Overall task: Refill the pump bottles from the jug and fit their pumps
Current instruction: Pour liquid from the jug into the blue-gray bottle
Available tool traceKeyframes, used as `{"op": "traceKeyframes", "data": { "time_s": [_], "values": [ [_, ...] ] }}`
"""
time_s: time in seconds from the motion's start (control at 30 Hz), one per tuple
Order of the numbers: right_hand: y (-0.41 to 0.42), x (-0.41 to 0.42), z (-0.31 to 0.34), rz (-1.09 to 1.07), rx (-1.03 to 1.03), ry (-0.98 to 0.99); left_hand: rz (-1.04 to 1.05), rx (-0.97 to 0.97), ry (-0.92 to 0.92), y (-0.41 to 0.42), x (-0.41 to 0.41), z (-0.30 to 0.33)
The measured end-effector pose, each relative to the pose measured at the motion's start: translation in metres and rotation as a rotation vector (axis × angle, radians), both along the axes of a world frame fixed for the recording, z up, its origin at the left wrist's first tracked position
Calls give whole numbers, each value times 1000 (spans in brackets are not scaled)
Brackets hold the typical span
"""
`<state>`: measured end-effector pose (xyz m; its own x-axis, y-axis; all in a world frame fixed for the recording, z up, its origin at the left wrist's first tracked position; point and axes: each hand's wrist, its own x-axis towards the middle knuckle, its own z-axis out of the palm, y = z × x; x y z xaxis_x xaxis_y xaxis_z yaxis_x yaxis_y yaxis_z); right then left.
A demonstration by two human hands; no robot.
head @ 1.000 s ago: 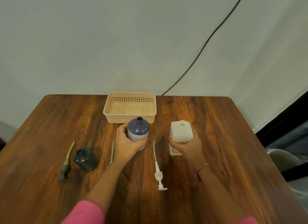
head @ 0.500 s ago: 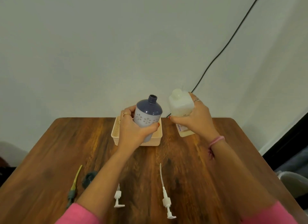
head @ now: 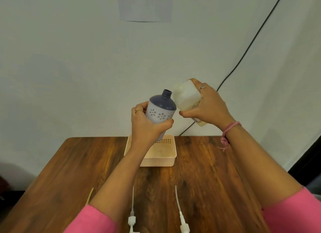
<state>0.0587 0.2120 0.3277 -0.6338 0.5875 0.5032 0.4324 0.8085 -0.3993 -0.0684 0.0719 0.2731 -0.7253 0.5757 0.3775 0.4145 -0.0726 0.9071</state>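
My left hand (head: 146, 127) grips a blue-topped bottle (head: 161, 109) with a white flower pattern, held in the air and tilted right, its neck uncapped. My right hand (head: 210, 107) holds the white jug (head: 186, 97) tilted left, its mouth close beside the bottle's neck. No liquid stream is visible. Two white pumps (head: 132, 219) (head: 182, 222) with long tubes lie on the table near me. The tip of a yellow-green pump tube (head: 90, 195) shows beside my left arm.
A beige perforated basket (head: 166, 156) sits on the wooden table (head: 69, 172) below my hands. A black cable (head: 243, 57) runs down the wall behind, and a sheet of paper (head: 145, 5) is stuck above.
Both hands lifted the bottle and jug from the table high into the air. The jug tipped left toward the bottle's neck. The view tilted up, and the dark bottle left sight.
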Motion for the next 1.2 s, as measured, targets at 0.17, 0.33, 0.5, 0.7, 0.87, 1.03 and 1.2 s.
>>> {"op": "traceKeyframes", "data": {
  "time_s": [0.17,0.33,0.5,0.7,0.87,1.03,1.2],
  "values": [
    [-3,-3,12,-12,69,-55,8,12,10,-4,-7,4],
    [-10,-6,19,-16,130,-90,10,24,7,-8,-10,6],
    [-13,-9,24,-27,169,-115,11,20,12,-12,-12,7],
    [-19,-12,28,-45,214,-152,4,20,31,-17,-16,7],
    [-27,-15,33,-56,258,-183,4,40,12,-21,-16,6],
    [-33,-15,38,-61,276,-187,10,56,-4,-24,-17,7],
    [-35,-16,40,-68,299,-192,12,69,-18,-26,-18,7]
  ]
}}
